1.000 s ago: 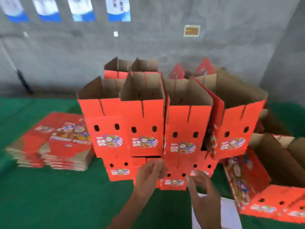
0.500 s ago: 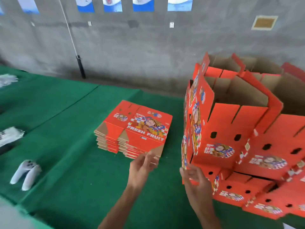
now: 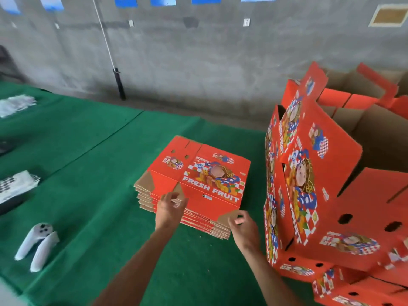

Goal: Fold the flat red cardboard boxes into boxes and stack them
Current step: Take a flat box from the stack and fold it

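Green felt [image 3: 92, 173], flat cardbd stack [image 3: 198, 184]

Green mat [image 3: 92, 151] carries flat boxes [image 3: 194, 184], folded boxes [image 3: 331, 217], 2 controllers [image 3: 37, 246].

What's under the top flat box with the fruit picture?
More flat red boxes, piled on the green cloth. Only their edges show; their faces are covered by the top flat box.
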The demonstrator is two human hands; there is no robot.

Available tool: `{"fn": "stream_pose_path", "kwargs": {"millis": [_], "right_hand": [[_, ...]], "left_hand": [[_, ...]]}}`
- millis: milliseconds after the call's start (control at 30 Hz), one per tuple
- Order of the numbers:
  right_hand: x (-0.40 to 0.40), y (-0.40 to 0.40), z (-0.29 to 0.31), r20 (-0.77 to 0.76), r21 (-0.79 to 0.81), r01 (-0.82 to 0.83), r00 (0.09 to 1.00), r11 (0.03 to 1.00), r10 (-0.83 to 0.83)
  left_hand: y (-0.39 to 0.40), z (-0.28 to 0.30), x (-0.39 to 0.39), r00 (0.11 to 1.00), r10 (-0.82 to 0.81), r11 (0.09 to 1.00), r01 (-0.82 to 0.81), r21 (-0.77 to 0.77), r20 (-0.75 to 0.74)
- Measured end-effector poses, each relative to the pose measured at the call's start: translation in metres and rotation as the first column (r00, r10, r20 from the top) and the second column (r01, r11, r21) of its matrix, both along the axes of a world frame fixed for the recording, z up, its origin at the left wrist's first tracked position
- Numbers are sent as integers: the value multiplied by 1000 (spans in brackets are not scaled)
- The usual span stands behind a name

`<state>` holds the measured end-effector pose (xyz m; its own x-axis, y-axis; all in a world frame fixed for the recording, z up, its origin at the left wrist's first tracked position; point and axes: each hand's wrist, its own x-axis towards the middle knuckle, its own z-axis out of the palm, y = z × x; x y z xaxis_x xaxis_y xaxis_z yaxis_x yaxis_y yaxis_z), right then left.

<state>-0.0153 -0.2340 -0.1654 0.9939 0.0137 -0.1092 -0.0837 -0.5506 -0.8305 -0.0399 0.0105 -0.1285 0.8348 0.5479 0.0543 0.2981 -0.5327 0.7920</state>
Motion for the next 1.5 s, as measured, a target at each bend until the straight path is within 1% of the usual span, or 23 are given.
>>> {"fn": "stream_pose_path", "kwargs": {"millis": [133, 200, 267, 367, 433, 500, 600, 667, 700, 767, 833, 867, 933, 1000, 1067, 1133, 1167, 1267, 1300, 1333, 1400, 1467, 1500], "right_hand": [[24, 7, -20, -113, -85, 75, 990, 994, -84], [33, 16, -24, -151, -60, 113, 981, 992, -121], [38, 26, -27, -155, -16, 120, 980, 993, -121], [38, 36, -33, -181, 27, 142, 974, 990, -134], [37, 38, -32, -174, 46, 157, 974, 986, -147], [38, 39, -29, -160, 56, 175, 973, 983, -164], [30, 46, -20, -155, 107, 172, 976, 979, -154], [23, 52, -11, -132, 182, 136, 985, 974, -113], [20, 54, -6, -104, 211, 112, 990, 971, -91], [13, 58, 7, -31, 209, 58, 998, 976, -53], [8, 66, 22, 52, 172, 12, 998, 985, -21], [7, 69, 31, 94, 149, 2, 995, 989, -17], [5, 70, 52, 189, 97, 31, 981, 995, -49], [0, 63, 71, 284, 43, 105, 952, 994, -113], [-7, 53, 88, 417, 57, 188, 888, 981, -194], [-15, 43, 106, 516, 120, 218, 820, 969, -248], [-20, 38, 115, 536, 185, 221, 794, 958, -287], [-37, 26, 142, 564, 420, 229, 692, 878, -450], [-42, 23, 151, 559, 498, 207, 665, 842, -495], [-46, 21, 160, 552, 549, 175, 658, 817, -512], [-52, 21, 177, 542, 544, 129, 700, 829, -464], [-64, 21, 191, 554, 461, 106, 741, 881, -379], [-71, 18, 196, 569, 420, 99, 746, 902, -346]], "left_hand": [[31, -10, 21, 994, 30, 973, -5, 231, -106], [47, -8, 32, 978, 69, 946, -1, 324, -199], [62, -9, 42, 948, 110, 924, 13, 382, -299], [78, -10, 52, 925, 96, 887, 89, 454, -368], [83, -8, 59, 906, 72, 830, 178, 529, -418], [84, -5, 64, 881, 58, 744, 275, 609, -469], [92, -2, 68, 856, 13, 669, 377, 640, -518], [96, 5, 70, 832, -27, 653, 434, 621, -554], [96, 10, 71, 831, -29, 654, 437, 618, -556], [93, 20, 70, 872, 15, 708, 336, 621, -489], [93, 33, 68, 923, 55, 784, 196, 590, -380], [95, 40, 68, 945, 63, 806, 141, 575, -320], [106, 56, 67, 978, 56, 841, 61, 537, -199], [116, 71, 62, 995, 53, 897, -12, 443, -81], [119, 86, 55, 997, 54, 940, -68, 335, 50], [113, 102, 47, 982, 14, 963, -63, 260, 186], [109, 110, 43, 971, -1, 970, -57, 235, 240], [93, 132, 25, 943, -21, 986, -35, 161, 333], [89, 139, 16, 933, -32, 990, -20, 142, 358], [87, 147, 8, 924, -47, 991, -4, 133, 379], [85, 163, -10, 910, -64, 992, 13, 127, 409], [82, 178, -30, 898, -82, 992, 30, 125, 433], [79, 185, -41, 894, -95, 991, 42, 129, 438]]}}
